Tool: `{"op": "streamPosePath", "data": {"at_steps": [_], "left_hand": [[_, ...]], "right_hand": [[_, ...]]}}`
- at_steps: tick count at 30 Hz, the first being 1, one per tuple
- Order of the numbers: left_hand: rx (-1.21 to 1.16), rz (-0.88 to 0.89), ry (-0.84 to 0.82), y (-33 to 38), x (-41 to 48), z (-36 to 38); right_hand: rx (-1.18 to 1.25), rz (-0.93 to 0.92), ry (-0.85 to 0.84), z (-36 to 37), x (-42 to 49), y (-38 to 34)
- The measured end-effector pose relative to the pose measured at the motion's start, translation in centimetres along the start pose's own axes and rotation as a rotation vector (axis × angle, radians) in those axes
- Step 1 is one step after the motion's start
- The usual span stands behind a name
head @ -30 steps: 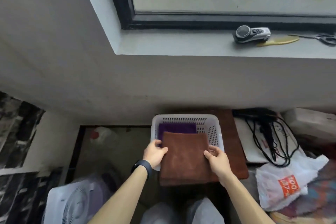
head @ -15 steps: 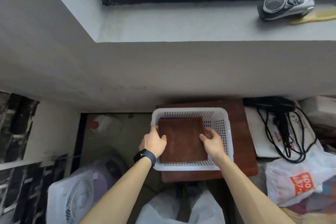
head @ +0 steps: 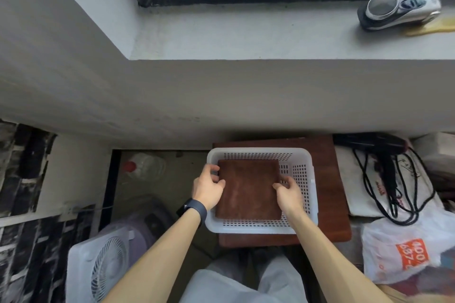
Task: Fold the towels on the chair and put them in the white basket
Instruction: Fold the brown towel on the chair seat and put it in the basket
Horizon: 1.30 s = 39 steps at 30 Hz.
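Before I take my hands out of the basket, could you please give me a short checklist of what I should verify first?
1. The brown towel lies inside the white basket: ok.
2. The towel is folded flat, with even edges: ok.
3. The basket rests on the wooden seat: ok, though its left rim reaches past the seat's edge.
4. The left hand and the right hand are free of the towel: cannot tell; both are at its side edges with curled fingers.
5. More towels are left to fold: cannot tell; none is in view.
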<state>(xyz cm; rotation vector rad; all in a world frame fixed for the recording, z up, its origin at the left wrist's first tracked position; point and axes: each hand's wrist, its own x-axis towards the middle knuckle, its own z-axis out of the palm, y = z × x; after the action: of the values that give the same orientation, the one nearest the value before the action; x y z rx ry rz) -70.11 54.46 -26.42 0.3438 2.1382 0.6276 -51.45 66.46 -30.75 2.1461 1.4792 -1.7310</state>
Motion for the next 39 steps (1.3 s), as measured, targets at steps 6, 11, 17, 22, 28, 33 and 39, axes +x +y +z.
{"op": "streamPosePath", "data": {"at_steps": [6,11,17,22,28,33,39], "left_hand": [[0.239,0.029,0.031,-0.3,0.3,0.2],[0.725,0.308,0.166,-0.6,-0.9,0.7],[0.99,0.687,0.023,-2.0,-0.2,1.4],[1.172,0.573,-0.13,-3.2,1.8,2.2],[1.3,0.531,-0.106,-3.4,3.3,3.6],[1.409,0.484,-0.113,-3.5,4.2,4.5],[1.457,0.438,-0.114,-3.5,4.6,5.4]], "right_hand": [[-0.046,-0.027,-0.001,0.2,0.4,0.1],[-0.219,-0.141,0.082,0.5,-0.1,0.7],[-0.81,-0.76,0.224,2.0,-1.5,1.7],[-0.99,-0.73,0.097,3.4,1.1,3.2],[-1.006,-0.682,0.066,4.2,2.7,4.0],[-1.012,-0.667,0.052,4.6,3.4,4.0],[-1.048,-0.637,0.037,4.9,3.9,4.1]]}}
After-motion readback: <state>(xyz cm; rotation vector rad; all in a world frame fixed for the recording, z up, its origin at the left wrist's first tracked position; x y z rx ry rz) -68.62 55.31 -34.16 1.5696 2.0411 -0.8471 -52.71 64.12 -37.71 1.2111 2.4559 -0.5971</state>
